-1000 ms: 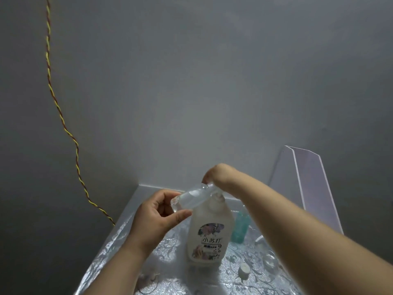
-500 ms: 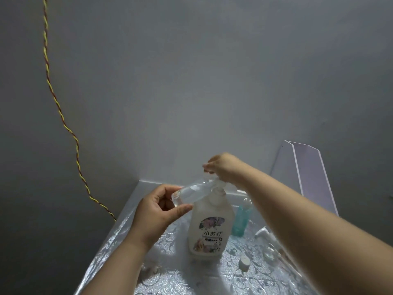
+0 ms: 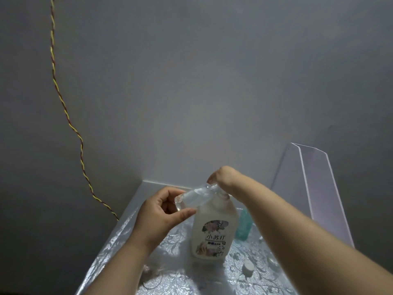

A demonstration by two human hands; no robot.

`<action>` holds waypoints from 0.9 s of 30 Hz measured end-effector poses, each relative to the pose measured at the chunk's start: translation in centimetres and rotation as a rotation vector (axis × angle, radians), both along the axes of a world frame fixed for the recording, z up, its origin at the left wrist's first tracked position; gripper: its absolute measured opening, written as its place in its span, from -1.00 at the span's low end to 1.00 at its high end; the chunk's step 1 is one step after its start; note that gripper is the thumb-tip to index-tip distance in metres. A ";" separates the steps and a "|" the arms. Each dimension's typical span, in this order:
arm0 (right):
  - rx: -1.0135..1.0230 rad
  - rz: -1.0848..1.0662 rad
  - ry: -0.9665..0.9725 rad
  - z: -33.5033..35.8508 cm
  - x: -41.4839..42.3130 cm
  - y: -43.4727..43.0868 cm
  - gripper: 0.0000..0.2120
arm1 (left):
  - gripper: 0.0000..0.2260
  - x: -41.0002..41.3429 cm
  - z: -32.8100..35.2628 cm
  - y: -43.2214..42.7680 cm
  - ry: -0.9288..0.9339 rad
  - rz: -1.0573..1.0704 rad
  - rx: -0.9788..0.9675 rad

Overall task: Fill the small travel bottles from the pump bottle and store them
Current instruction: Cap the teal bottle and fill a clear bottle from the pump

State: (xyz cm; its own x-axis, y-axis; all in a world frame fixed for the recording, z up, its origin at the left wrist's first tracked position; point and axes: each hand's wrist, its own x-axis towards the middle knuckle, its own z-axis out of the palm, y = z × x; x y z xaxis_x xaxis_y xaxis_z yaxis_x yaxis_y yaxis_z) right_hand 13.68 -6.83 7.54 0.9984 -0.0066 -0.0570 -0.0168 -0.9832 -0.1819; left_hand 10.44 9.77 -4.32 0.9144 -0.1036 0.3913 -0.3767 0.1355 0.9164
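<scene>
A white pump bottle (image 3: 213, 233) with a flowered label stands upright on the table. My right hand (image 3: 223, 176) rests closed on its pump head, which the hand hides. My left hand (image 3: 160, 211) grips a small clear travel bottle (image 3: 195, 198) by its base. The travel bottle is tilted, with its open mouth up against the pump spout. A teal travel bottle (image 3: 243, 225) stands just behind my right forearm. A small white cap (image 3: 248, 267) lies on the table to the right of the pump bottle.
The table (image 3: 119, 250) has a shiny silver patterned cover and sits in a grey wall corner. A clear acrylic stand (image 3: 314, 188) leans at the right. A twisted yellow-red cord (image 3: 63, 107) hangs down the left wall. Another small clear item (image 3: 272, 261) lies by my right forearm.
My right hand rose with the pump head, then pushed down on it again. The travel bottle stays held at the spout.
</scene>
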 end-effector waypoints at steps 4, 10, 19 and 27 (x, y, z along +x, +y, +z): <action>0.118 -0.050 -0.012 -0.3 -0.5 0.1 -0.63 | -0.47 -0.1 0.2 0.1 0.000 -0.003 -0.006; 0.236 -0.027 -0.168 1.2 -1.1 -0.3 -0.74 | -0.45 0.0 0.2 0.0 -0.013 0.009 -0.018; 0.085 -0.016 -0.083 2.0 -0.6 0.3 -0.75 | -0.45 0.0 0.3 0.0 -0.019 0.016 -0.008; 0.107 -0.046 0.021 0.2 -1.1 0.5 -0.63 | -0.47 -0.2 0.4 0.1 -0.009 0.007 0.008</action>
State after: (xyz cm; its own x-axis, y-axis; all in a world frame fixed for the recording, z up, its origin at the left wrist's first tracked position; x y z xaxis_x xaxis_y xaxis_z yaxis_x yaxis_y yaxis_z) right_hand 12.59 -6.36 7.70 0.9957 -0.0450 -0.0805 -0.0662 -0.9562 -0.2850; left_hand 10.25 9.89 -3.91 0.9115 -0.1005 0.3988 -0.3860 0.1253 0.9139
